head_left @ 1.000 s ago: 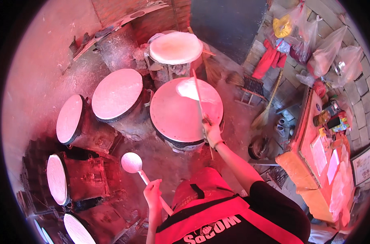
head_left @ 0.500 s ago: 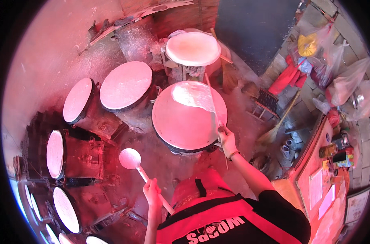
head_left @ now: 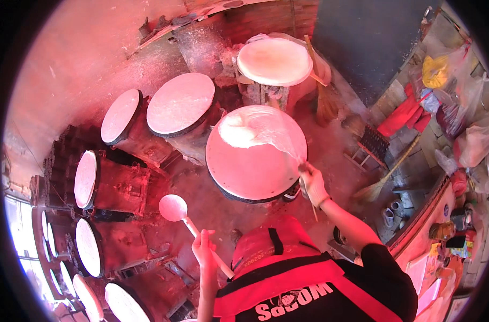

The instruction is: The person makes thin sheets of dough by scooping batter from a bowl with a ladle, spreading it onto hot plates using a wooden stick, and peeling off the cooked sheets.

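Note:
My left hand [head_left: 202, 248] is closed around the handle of a round-bowled ladle [head_left: 173, 207], held left of the nearest griddle with the bowl pointing away from me. Over the right rim of that large round griddle [head_left: 244, 174], my right hand [head_left: 312, 182] grips a thin stick [head_left: 315, 213]; its lower end shows below the fist, while its far part blurs into the batter's edge. A wet, pale, shiny layer of batter [head_left: 260, 124] covers the far part of the griddle. The near part shows a smooth, duller surface.
Behind stands another griddle with a pale round sheet [head_left: 275, 61]. Several round-topped stoves [head_left: 181, 104] curve away to the left. At right are a broom [head_left: 381, 185], a dark rack [head_left: 370, 147], hanging plastic bags [head_left: 464, 145] and a cluttered counter [head_left: 438, 241].
My right hand has swung the stick across the griddle's far side, and the batter has spread toward the right rim. The left hand still holds the ladle. The whole view has shifted slightly.

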Motion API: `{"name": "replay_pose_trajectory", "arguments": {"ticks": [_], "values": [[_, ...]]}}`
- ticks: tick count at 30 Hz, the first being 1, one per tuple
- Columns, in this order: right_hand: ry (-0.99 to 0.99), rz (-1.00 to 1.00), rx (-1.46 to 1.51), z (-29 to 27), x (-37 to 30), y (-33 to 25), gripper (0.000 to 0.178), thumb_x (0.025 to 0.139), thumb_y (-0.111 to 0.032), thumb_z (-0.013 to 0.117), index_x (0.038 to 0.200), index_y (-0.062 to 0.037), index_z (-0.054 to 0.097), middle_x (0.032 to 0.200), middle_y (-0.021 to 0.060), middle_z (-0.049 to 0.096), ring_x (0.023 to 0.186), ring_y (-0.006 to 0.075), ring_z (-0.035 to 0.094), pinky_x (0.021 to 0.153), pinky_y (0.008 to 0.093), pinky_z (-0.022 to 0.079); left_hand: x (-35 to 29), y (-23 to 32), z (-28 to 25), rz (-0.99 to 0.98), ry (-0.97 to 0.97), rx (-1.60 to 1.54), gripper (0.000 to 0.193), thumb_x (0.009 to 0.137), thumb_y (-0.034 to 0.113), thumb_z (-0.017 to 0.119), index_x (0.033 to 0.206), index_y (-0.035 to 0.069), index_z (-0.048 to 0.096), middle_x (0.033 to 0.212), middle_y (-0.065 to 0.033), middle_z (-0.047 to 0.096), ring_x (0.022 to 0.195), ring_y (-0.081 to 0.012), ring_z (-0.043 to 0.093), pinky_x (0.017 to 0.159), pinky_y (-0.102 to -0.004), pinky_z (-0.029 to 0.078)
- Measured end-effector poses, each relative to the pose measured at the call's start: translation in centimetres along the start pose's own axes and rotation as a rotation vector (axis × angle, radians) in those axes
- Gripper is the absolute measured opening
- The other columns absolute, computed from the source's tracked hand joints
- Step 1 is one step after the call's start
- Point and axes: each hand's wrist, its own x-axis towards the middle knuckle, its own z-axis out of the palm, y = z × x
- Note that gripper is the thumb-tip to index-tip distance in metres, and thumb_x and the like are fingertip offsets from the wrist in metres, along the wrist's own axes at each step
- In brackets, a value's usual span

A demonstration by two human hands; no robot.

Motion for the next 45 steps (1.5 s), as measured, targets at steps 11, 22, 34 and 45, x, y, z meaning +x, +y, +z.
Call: {"name": "replay_pose_trajectory", "arguments": {"ticks": [11, 22, 34, 45], "values": [[-0.589, 0.021, -0.194, -0.2, -1.0, -3.9, 0.039, 0.09, -0.022, 0.058, 0.128, -0.0112, 0.054, 0.061, -0.0104, 0.04, 0.048, 0.0025, 0.032, 0.042, 0.0225, 0.023, -2.6, -1.1, 1.7, 0.011, 0.133, -0.014, 0.02, 0.093, 0.019, 0.056, 0.093, 0.002, 0.066, 0.06, 0.0089, 0.035, 0.049, -0.0012, 0.029, 0.043, -0.018, 0.024], [-0.522, 0.118, -0.299, 0.3, 5.3, -2.6, 0.034, 0.09, -0.028, 0.058, 0.122, -0.0171, 0.057, 0.051, -0.0082, 0.032, 0.037, 0.0041, 0.026, 0.034, 0.0236, 0.019, -4.7, 0.6, 1.6, -0.064, 0.254, -0.002, 0.028, 0.089, 0.016, 0.055, 0.064, 0.013, 0.043, 0.058, 0.0051, 0.038, 0.049, -0.0049, 0.037, 0.042, -0.0215, 0.029], [-0.71, 0.074, -0.4, -4.0, 5.0, -2.0, 0.028, 0.091, -0.027, 0.055, 0.117, -0.0176, 0.061, 0.053, -0.0079, 0.033, 0.039, 0.0037, 0.029, 0.035, 0.0231, 0.021, -6.9, -0.3, -1.3, -0.119, 0.295, 0.026, 0.021, 0.088, 0.019, 0.056, 0.07, 0.014, 0.045, 0.06, 0.0062, 0.036, 0.049, -0.0062, 0.037, 0.044, -0.0212, 0.033], [-0.23, 0.121, -0.291, -3.9, -5.7, 2.6, 0.039, 0.092, -0.029, 0.054, 0.129, -0.0182, 0.053, 0.054, -0.0078, 0.034, 0.041, 0.0034, 0.029, 0.038, 0.0219, 0.023, -0.7, 2.0, -2.0, -0.102, -0.094, 0.182, 0.02, 0.091, 0.017, 0.055, 0.098, 0.002, 0.066, 0.065, 0.0076, 0.035, 0.052, -0.0027, 0.031, 0.046, -0.0195, 0.027]]}}
